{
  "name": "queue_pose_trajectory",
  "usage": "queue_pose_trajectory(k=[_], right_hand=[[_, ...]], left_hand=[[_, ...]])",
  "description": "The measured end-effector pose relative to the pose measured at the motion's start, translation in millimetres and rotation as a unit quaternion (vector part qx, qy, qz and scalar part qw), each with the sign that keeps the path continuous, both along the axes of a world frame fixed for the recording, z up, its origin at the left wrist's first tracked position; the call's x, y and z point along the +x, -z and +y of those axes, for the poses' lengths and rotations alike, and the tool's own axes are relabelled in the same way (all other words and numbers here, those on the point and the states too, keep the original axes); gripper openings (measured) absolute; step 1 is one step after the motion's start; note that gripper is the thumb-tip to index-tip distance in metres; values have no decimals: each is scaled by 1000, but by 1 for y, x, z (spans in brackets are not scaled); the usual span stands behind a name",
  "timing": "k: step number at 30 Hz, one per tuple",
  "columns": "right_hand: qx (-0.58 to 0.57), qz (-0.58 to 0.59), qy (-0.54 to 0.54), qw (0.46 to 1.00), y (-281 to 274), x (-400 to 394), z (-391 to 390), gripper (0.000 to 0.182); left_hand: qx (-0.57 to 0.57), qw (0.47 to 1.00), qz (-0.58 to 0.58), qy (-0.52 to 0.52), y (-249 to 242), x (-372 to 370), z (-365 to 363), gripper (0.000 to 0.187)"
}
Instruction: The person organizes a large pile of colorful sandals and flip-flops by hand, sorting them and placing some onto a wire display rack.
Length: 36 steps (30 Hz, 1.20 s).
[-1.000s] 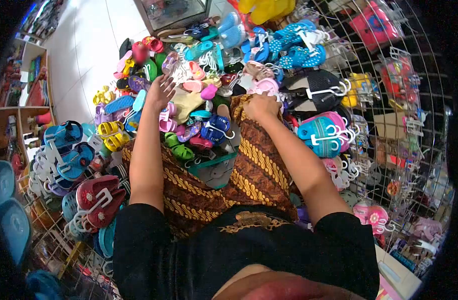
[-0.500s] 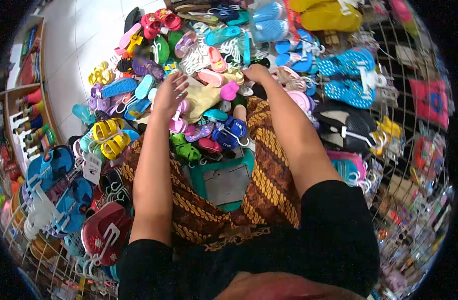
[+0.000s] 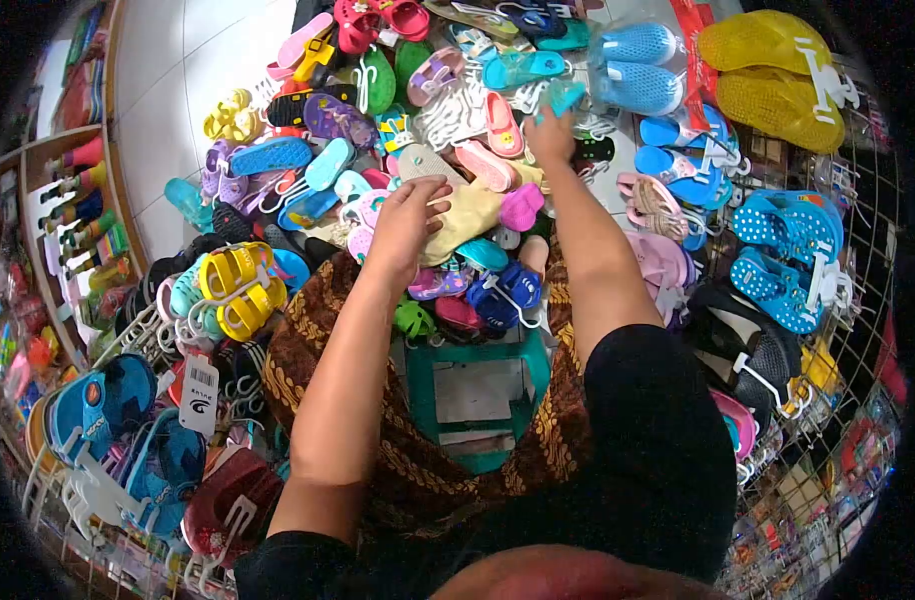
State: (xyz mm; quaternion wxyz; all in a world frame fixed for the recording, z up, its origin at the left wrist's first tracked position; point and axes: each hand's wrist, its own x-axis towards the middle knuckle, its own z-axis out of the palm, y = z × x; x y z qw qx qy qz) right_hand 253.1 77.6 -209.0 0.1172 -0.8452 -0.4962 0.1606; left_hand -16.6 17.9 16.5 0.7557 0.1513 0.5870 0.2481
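Note:
My left hand (image 3: 410,225) is held over the pile with its fingers apart and nothing in it, beside a yellow cloth (image 3: 470,218) and a grey sandal (image 3: 428,165). Farther forward, my right hand (image 3: 550,138) has its fingers closed at the edge of a teal sandal (image 3: 566,97). A pink-coral clog (image 3: 502,125) and a bundle of white plastic hangers (image 3: 456,115) lie between the two hands. Near my left wrist is a magenta shoe (image 3: 523,206).
Sandals on hangers, such as a yellow pair (image 3: 240,290) and a dotted blue pair (image 3: 788,255), surround me. A wire rack (image 3: 878,200) stands at the right, a shelf (image 3: 123,215) at the left. A green stool (image 3: 423,390) is between my knees.
My right hand has moved forward and right to the teal sandal. My left hand has shifted right and nearer to me, over the yellow cloth. The view has turned.

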Motion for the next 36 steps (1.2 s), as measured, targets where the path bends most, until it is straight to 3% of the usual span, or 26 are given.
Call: queue_pose_trajectory(k=[5,8,11,13,18,19,20,21,23,24,25,27,28,29,30,31,33,35,36], right_hand=[[88,123,190,970,-38,-89,42,43],[134,192,200,951,-48,-128,51,39],[146,275,170,935,-95,-167,45,32],[186,243,134,943,-109,-189,40,24],[132,308,-7,942,-131,-212,20,25],[130,314,-53,939,-138,-211,18,27],[23,311,-129,941,-142,-203,21,34],[-23,304,-223,926,-144,-192,26,38],[-118,282,-401,864,-135,-163,44,49],[-99,311,-453,829,-104,-148,51,66],[-167,326,-422,830,-118,-126,59,70],[-199,491,-212,821,-117,-81,69,64],[-139,498,-109,849,-87,-55,73,53],[-55,497,-57,864,-20,-16,80,42],[-33,405,18,914,-22,13,70,30],[-150,196,-4,969,14,54,79,29],[-142,232,171,947,70,119,38,61],[-175,149,201,952,122,162,-2,77],[-157,99,299,936,94,144,-14,78]], left_hand=[[17,1000,23,-12,0,5,3,34],[34,999,33,-21,0,6,2,35],[56,994,33,-83,4,6,1,28],[59,992,41,-99,8,2,3,34],[43,984,23,-174,16,-6,3,25],[75,987,43,-136,23,-10,1,24],[106,987,63,-99,32,-14,-2,24],[137,985,83,-61,37,-16,-3,24],[100,985,58,-126,32,-12,-2,22],[83,983,52,-157,26,-8,-1,19],[65,979,46,-187,21,-4,1,22],[21,976,33,-216,16,-1,3,22],[15,976,33,-216,17,-2,2,22],[8,976,32,-217,18,-3,2,23],[11,975,35,-217,19,-3,1,23],[6,975,38,-217,17,-3,1,22],[-4,975,46,-217,15,-3,1,22],[14,979,44,-199,22,-8,-3,23],[31,982,47,-181,25,-10,-6,24]])
